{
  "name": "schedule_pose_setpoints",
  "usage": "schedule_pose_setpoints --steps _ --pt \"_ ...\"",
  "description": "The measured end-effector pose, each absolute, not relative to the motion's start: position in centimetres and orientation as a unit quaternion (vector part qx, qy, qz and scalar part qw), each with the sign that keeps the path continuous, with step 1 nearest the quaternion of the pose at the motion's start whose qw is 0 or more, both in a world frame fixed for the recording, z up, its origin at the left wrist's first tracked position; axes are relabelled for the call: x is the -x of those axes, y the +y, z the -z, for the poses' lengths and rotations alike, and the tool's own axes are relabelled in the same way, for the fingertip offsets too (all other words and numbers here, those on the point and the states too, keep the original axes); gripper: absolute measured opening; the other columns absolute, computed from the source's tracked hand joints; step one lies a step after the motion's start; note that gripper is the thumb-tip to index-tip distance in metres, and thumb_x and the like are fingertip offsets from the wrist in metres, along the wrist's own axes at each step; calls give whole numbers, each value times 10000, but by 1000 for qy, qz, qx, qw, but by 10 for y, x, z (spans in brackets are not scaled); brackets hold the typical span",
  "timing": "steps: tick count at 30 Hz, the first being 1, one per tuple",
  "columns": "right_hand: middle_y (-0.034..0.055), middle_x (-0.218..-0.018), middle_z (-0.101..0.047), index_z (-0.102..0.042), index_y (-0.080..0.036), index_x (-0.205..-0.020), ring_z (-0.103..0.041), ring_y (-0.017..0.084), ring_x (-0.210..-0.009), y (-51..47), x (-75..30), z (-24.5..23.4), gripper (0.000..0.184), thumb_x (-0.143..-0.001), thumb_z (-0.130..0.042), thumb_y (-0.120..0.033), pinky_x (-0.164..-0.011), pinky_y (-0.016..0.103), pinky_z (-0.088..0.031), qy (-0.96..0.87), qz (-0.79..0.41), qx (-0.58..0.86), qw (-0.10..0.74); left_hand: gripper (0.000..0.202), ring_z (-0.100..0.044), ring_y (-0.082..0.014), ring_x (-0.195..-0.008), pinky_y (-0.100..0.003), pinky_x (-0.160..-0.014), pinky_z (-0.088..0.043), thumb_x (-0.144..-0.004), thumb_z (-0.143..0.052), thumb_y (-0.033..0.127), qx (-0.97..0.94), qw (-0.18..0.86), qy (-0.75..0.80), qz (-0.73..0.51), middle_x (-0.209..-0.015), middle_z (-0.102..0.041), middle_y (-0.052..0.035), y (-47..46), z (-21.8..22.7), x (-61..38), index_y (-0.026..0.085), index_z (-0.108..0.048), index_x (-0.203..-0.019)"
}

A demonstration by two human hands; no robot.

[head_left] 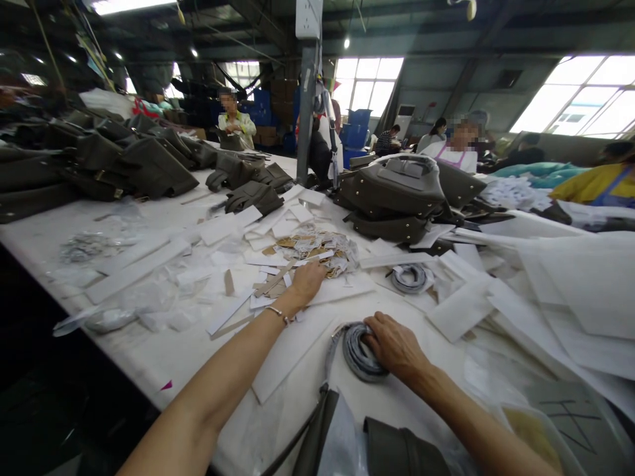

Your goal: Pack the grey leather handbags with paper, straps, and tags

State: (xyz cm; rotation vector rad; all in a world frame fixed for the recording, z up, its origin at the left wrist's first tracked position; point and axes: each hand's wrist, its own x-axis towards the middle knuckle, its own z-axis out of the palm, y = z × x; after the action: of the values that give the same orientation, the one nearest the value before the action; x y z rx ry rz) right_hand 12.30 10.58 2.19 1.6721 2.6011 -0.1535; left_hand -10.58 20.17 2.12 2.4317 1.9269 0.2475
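Note:
My left hand [306, 280] reaches forward over the white table [149, 350] into a heap of small clear packets with brown tags [317, 248]; its fingers are buried in the packets and hidden. My right hand [394, 344] lies closer to me, its fingers curled round a coiled grey strap [358, 357] that rests on the table. A second coiled grey strap [409, 277] lies further off to the right. A dark olive bag [391, 453] with a plastic sleeve sits at the near edge just below my arms.
White card strips and paper pieces [278, 225] litter the table. Olive handbags are piled at the left [139, 168] and in the middle [397, 195]. A grey pillar [306, 112] rises from the table. Several people sit at the far side.

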Motion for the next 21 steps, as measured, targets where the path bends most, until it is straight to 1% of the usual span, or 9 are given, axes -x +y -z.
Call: schedule_pose_setpoints --steps 2,4,5,7,9,11,14,18,21 --pt "94 -1062 -642 -630 -202 -1051 -608 246 -1011 106 -122 -22 183 -918 -509 -232 -793 318 -436 841 44 -538 32 292 -650 -238 -977 -356 -844 -511 -965 -396 125 -777 13 625 -73 -1014 -665 -139 201 -22 113 141 -682 -1024" --pt "95 -1055 -643 -632 -199 -1038 -610 247 -1002 107 -122 -22 175 -917 -509 -231 -788 318 -438 843 45 -536 32 272 -651 -228 -975 -343 -839 -513 -977 -410 171 -771 3 632 -78 -1028 -661 -115 200 -24 121 166 -671 -1056" --pt "97 -1055 -643 -633 -198 -1037 -610 249 -1002 107 -122 -22 176 -919 -508 -232 -791 320 -439 844 46 -534 30 266 -640 -232 -1009 -348 -855 -511 -982 -415 193 -765 -5 638 -84 -1065 -652 -116 201 -26 125 171 -657 -1090" --pt "104 -1059 -644 -636 -193 -1045 -608 253 -1009 107 -122 -21 186 -923 -500 -226 -800 327 -442 847 48 -529 24 263 -592 -256 -1119 -376 -922 -490 -983 -433 214 -752 -21 652 -96 -1161 -620 -143 206 -30 134 156 -630 -1147" --pt "110 -1067 -644 -639 -188 -1055 -607 259 -1018 107 -122 -21 197 -924 -495 -218 -807 334 -446 847 49 -528 25 246 -545 -275 -1190 -414 -987 -458 -970 -484 221 -743 -26 661 -96 -1197 -603 -165 215 -34 140 125 -624 -1148" --pt "113 -1067 -645 -644 -180 -1053 -608 263 -1022 107 -122 -21 203 -927 -489 -219 -810 339 -450 846 46 -530 30 243 -565 -264 -1156 -450 -988 -465 -953 -554 266 -741 -14 666 -83 -1182 -615 -141 226 -36 144 120 -624 -1135" --pt "111 -1062 -652 -648 -183 -1048 -614 261 -1017 107 -122 -22 202 -929 -490 -227 -810 338 -454 845 46 -531 30 321 -613 -228 -1056 -455 -917 -520 -936 -602 356 -736 11 673 -67 -1190 -613 -94 237 -35 145 144 -596 -1177" --pt "105 -1066 -657 -652 -193 -1056 -619 257 -1022 106 -120 -21 208 -936 -488 -239 -801 329 -458 842 38 -537 32 333 -620 -221 -1036 -437 -892 -536 -938 -600 366 -721 35 687 -83 -1195 -610 -97 238 -36 147 148 -589 -1189" --pt "107 -1060 -660 -660 -185 -1070 -623 261 -1021 104 -119 -21 235 -944 -470 -241 -802 332 -461 844 33 -535 33 278 -617 -219 -1032 -437 -908 -513 -948 -577 360 -709 53 693 -121 -1144 -633 -89 232 -47 156 147 -619 -1122"
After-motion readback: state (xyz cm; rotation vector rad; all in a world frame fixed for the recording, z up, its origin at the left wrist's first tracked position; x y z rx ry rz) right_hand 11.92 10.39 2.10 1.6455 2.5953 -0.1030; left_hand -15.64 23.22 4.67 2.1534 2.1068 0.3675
